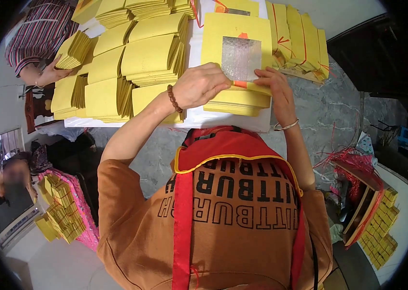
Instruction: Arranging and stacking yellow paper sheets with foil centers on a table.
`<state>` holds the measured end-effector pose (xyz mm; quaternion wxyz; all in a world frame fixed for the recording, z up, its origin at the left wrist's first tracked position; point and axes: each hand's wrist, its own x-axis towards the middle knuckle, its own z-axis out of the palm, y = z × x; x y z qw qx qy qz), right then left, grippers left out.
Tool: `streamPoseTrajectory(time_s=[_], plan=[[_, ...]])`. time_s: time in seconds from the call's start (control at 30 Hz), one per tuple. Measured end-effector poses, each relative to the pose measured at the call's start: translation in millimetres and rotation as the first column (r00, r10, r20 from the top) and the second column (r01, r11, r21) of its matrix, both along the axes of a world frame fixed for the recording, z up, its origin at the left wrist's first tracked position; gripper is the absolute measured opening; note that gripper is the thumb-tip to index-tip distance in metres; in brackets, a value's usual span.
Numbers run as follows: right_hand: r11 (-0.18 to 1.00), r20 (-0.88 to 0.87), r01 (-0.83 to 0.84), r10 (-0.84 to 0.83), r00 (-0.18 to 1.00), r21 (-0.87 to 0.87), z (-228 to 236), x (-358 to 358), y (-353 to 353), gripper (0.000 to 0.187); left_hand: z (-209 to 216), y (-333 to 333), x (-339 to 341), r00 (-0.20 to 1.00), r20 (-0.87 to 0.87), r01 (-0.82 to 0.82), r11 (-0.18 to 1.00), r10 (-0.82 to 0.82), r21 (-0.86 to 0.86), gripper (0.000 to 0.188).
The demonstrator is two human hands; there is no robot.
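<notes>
A stack of yellow joss paper (238, 102) lies at the front right of the white table. Its top sheet (213, 38) carries a silver foil square (241, 58) with orange-red marks above and below. My left hand (200, 86), with a brown bead bracelet on the wrist, pinches the near edge of the sheet. At the right edge, my right hand (277, 89) has its bent fingers closed on the same sheet; its thumb is mostly hidden. The near edge looks slightly raised or folded between the hands.
Rows of folded yellow paper bundles (148, 55) fill the table's left side. A co-worker's hand (52, 75) holds one bundle at far left. Bundles tied with red string (300, 36) stand at the right. Red strings hang over a wooden stand (358, 169) at right.
</notes>
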<state>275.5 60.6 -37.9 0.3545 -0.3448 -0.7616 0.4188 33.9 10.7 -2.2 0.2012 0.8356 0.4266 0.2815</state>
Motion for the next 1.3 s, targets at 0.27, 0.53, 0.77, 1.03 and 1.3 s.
streamPoseTrajectory(time_s=[0.27,0.53,0.77,1.03,1.3], plan=[[0.999,-0.018,0.030,-0.030,0.999,-0.021,-1.3,-1.5,-1.7,0.042,2.9,4.9,-1.7,0.998,0.060,0.024,0.992,-0.017,-0.126,0.015],[0.997,-0.044,-0.061,0.064,0.997,0.057,-7.6,7.0,5.6,0.036,4.9,6.7,-1.5,0.998,0.066,-0.011,0.980,0.024,-0.199,0.012],[0.993,0.089,-0.113,0.110,0.990,0.033,-3.4,10.6,6.2,0.053,9.2,14.8,-4.1,0.990,0.119,-0.024,0.913,0.079,-0.408,0.016],[0.986,0.038,-0.153,0.150,0.988,0.065,-9.1,12.2,13.7,0.035,8.8,15.5,-7.2,0.983,0.154,-0.020,0.891,0.100,-0.454,0.017],[0.998,-0.055,-0.042,0.045,0.997,0.042,-18.2,5.4,13.8,0.019,-8.5,7.3,-36.3,0.978,-0.192,-0.073,0.995,0.085,0.070,0.044]])
